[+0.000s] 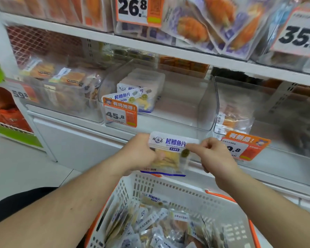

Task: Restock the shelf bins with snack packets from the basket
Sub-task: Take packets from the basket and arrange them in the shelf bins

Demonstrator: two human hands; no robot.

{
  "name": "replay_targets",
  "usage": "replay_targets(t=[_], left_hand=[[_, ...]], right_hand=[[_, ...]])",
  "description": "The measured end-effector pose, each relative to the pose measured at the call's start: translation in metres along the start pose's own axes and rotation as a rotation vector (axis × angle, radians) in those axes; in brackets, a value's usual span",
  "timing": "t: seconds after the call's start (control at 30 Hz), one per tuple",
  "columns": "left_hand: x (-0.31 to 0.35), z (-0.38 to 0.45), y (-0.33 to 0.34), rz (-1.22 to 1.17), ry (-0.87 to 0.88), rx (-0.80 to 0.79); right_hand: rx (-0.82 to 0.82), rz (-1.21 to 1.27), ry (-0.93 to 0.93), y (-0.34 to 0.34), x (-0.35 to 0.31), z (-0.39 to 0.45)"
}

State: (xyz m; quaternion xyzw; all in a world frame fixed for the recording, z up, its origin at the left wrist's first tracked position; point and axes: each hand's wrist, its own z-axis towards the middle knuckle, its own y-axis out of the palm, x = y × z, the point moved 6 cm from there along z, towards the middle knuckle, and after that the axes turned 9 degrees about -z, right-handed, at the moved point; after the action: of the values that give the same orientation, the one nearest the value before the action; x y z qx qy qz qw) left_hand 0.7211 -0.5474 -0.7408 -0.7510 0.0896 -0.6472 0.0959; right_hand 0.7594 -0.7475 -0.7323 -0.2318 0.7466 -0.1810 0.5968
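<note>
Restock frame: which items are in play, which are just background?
In play:
- fish fillet packet, held by left hand and right hand
- basket of packets
- clear bin with the 45.8 tag, matching packets inside

Background:
- neighbouring bin to the left
- upper-shelf crab snack packs
- 26.8 tag

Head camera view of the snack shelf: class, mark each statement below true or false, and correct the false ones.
1. Both hands hold one white and blue fish-snack packet. True: left hand, right hand.
2. The clear plastic middle bin is packed full. False: only a few packets sit at its left.
3. The white slotted basket holds more packets. True.
4. The middle bin's orange price tag reads 26.8. False: it reads 45.8.
</note>
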Motion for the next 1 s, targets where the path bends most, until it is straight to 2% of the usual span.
replay_targets(t=[0.1,0.23,0.43,0.5,0.63,0.73,0.8,1.0], left_hand=[[0.002,0.002,-0.004,-0.19,-0.034,-0.012],[0.004,0.008,-0.007,-0.248,-0.029,0.001],[0.023,0.011,-0.032,-0.197,0.172,0.12],[0.033,0.009,-0.048,-0.224,0.26,0.254],[0.041,0.002,-0.101,-0.348,0.326,0.654],[0.038,0.002,-0.128,-0.357,0.275,0.759],[0.034,0.003,-0.137,-0.362,0.241,0.787],[0.021,0.008,-0.153,-0.422,0.144,0.884]], right_hand=[[-0.091,0.061,-0.028,0.004,-0.008,-0.001],[-0.191,0.084,-0.088,0.011,-0.021,-0.001],[-0.169,0.134,-0.161,0.011,-0.053,0.005],[-0.106,0.142,-0.244,0.005,-0.075,0.009],[0.062,0.164,-0.444,-0.011,-0.127,0.021],[0.146,0.109,-0.543,-0.007,-0.152,0.04],[0.15,0.079,-0.515,0.004,-0.156,0.062],[-0.066,-0.006,-0.21,0.058,-0.132,0.121]])
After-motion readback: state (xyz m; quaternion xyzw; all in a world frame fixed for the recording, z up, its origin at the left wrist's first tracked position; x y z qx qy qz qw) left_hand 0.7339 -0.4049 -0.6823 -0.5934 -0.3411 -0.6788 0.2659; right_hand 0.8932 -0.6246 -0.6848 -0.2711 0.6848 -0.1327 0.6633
